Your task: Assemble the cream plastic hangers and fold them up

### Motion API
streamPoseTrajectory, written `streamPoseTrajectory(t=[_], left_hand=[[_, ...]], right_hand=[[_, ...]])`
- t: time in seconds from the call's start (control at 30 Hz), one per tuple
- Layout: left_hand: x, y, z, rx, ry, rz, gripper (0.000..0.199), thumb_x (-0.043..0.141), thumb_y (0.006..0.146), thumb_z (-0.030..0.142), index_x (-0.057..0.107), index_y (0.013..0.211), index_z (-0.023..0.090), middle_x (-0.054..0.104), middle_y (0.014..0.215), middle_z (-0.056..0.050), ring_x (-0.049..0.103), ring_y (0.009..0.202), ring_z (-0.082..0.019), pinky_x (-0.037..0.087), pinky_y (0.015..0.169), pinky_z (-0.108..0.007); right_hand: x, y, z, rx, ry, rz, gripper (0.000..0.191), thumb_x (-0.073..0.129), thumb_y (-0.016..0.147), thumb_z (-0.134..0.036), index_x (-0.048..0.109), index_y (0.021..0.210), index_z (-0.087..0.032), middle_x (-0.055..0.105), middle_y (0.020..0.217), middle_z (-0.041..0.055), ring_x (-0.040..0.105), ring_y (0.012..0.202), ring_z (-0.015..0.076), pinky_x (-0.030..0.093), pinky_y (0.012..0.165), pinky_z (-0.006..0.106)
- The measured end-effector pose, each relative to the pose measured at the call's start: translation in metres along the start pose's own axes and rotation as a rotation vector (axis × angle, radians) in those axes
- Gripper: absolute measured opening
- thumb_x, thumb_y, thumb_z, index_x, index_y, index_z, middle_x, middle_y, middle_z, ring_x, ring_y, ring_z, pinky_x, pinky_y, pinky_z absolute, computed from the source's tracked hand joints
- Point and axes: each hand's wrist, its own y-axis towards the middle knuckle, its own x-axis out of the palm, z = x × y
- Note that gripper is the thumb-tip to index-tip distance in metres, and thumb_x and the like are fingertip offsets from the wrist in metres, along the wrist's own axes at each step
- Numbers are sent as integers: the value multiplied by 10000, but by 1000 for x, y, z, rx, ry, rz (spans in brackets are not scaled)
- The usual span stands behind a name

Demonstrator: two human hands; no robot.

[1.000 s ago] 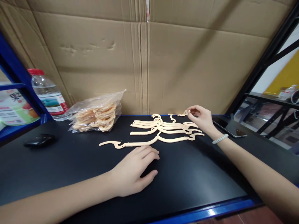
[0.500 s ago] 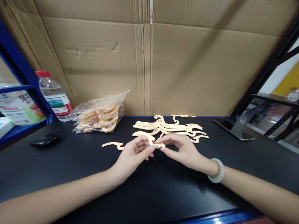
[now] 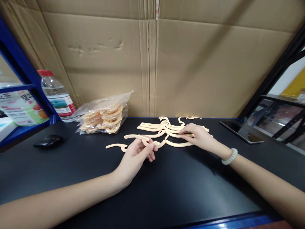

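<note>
My left hand [image 3: 138, 152] is closed in a pinch on a beige plastic hanger piece [image 3: 136, 136], a curved arm pointing left with its notched end at my fingertips. Beyond it lies a row of folding hangers [image 3: 152, 125] in the same beige plastic, their hooks bunched in the middle. My right hand [image 3: 196, 135] is over the right arms of these hangers, thumb and fingers drawn together. What sits between those fingertips is hidden. One loose hanger arm [image 3: 115, 145] rests on the table left of my left hand.
A clear bag [image 3: 102, 117] of beige pieces stands at the back left, near a water bottle [image 3: 58, 98] and a black mouse [image 3: 48, 142]. At the right lies a phone [image 3: 240, 131]. Cardboard [image 3: 95, 63] walls off the back of the black table [image 3: 166, 190].
My right hand has left the piece that both hands were on and moved right to the hangers. My left hand still holds that piece, now shifted left.
</note>
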Motion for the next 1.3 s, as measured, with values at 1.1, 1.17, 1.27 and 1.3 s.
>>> streamPoseTrajectory(t=[1.1,1.17,1.27,1.3], left_hand=[[-27,22,19,29,-215,114,256,802,698,304,599,768,164,512,735,24,485,669,-92,435,620,-189],[-27,22,20,7,-227,98,236,787,720,302,604,780,166,536,801,9,503,711,-104,452,638,-204],[-28,23,23,-20,-239,74,205,765,745,282,600,779,167,580,973,-20,534,766,-116,472,658,-221],[-28,22,23,-24,-243,60,198,761,750,275,597,774,166,584,1016,-26,544,775,-119,477,663,-225]], right_hand=[[-20,-3,-15,-50,111,252,79,509,910,-271,516,857,-212,512,792,16,483,702,157,412,643,293],[-21,-4,-18,-56,133,250,75,514,907,-276,518,866,-213,512,797,17,485,707,161,406,640,292],[-22,-5,-20,-69,154,249,63,519,901,-269,522,873,-212,515,802,20,490,717,166,403,645,294],[-22,-5,-21,-80,154,247,59,518,899,-259,522,865,-211,517,803,20,490,719,166,402,653,297]])
